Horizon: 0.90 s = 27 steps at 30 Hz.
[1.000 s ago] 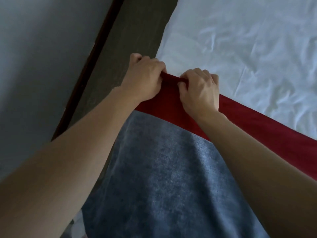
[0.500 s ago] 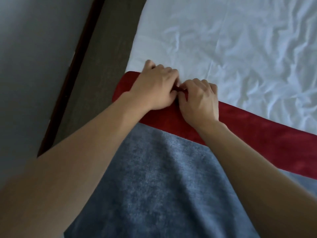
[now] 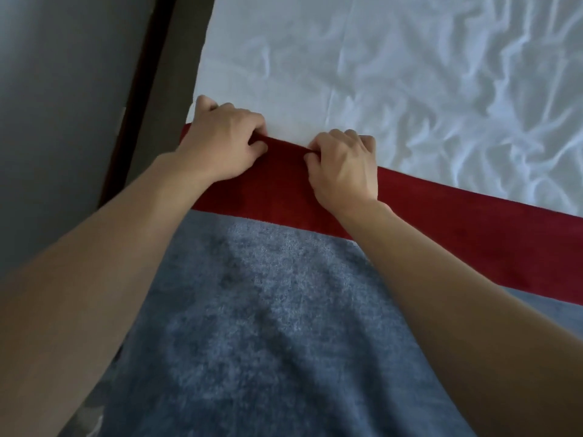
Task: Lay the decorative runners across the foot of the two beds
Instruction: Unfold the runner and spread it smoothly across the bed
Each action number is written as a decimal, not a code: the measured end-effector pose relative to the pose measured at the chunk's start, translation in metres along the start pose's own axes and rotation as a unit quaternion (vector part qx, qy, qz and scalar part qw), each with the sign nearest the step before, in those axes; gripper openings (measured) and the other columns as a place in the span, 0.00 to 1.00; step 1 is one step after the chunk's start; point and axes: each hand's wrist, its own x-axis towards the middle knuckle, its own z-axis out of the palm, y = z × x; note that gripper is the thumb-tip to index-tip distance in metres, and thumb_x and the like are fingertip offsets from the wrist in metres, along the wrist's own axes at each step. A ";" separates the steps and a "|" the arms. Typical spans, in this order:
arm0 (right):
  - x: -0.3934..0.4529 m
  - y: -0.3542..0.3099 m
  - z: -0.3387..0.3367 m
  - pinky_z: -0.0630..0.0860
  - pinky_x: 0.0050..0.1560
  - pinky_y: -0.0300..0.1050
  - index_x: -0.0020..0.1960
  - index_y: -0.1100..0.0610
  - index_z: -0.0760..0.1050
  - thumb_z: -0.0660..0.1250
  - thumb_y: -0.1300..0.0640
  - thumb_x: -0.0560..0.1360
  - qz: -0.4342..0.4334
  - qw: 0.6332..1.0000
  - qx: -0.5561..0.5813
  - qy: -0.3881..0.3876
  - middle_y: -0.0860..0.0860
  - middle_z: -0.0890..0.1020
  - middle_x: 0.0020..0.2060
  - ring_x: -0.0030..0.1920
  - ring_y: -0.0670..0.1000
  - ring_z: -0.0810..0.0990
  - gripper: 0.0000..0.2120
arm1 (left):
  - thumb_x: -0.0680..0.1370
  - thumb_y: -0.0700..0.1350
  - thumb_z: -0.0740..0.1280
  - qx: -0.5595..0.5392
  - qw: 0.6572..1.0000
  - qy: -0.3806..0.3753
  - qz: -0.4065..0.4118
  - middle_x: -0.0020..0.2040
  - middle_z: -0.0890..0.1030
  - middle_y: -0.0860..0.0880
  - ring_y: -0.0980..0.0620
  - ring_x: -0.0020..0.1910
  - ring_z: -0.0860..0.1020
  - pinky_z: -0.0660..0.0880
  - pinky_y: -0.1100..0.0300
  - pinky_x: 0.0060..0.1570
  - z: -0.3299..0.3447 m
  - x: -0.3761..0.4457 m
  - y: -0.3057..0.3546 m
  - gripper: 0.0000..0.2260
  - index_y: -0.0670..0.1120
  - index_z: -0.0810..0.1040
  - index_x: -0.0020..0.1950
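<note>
A person at the bed's foot grips the runner's far edge with both hands. The left hand (image 3: 220, 143), nearest the bed's left side, pinches the red band (image 3: 441, 222) of the runner (image 3: 268, 310); the right hand (image 3: 344, 167) clutches the same hem just beside it. The runner's long axis stretches rightward across the white sheet (image 3: 378, 74), so any smoothing likely travels that way.

Dim, cool, soft light falls brightest on the rumpled white bed sheet (image 3: 410, 89), while the near forearms sit dark and slightly blurred and the wall (image 3: 63, 121) left of it bends at the frame edge.
</note>
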 end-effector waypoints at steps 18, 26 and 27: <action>-0.120 0.271 -0.105 0.65 0.62 0.52 0.48 0.58 0.81 0.65 0.56 0.74 0.076 0.993 -0.078 0.040 0.53 0.82 0.42 0.47 0.57 0.78 0.08 | 0.80 0.56 0.63 -0.030 0.995 -0.026 0.091 0.45 0.82 0.52 0.49 0.46 0.78 0.60 0.53 0.60 0.082 0.055 0.271 0.12 0.49 0.78 0.50; -0.094 0.327 -0.110 0.62 0.61 0.49 0.46 0.56 0.82 0.63 0.52 0.77 0.029 0.996 -0.055 0.067 0.52 0.83 0.44 0.50 0.56 0.77 0.11 | 0.79 0.52 0.64 0.023 0.999 0.013 0.025 0.48 0.84 0.48 0.43 0.50 0.79 0.62 0.48 0.59 0.091 0.085 0.325 0.08 0.51 0.80 0.53; -0.095 0.332 -0.111 0.63 0.61 0.49 0.47 0.56 0.82 0.63 0.53 0.76 0.024 0.996 -0.047 0.069 0.51 0.83 0.44 0.50 0.56 0.77 0.11 | 0.79 0.52 0.64 0.026 0.999 0.000 0.022 0.48 0.83 0.48 0.43 0.51 0.79 0.61 0.48 0.60 0.091 0.086 0.329 0.08 0.51 0.80 0.54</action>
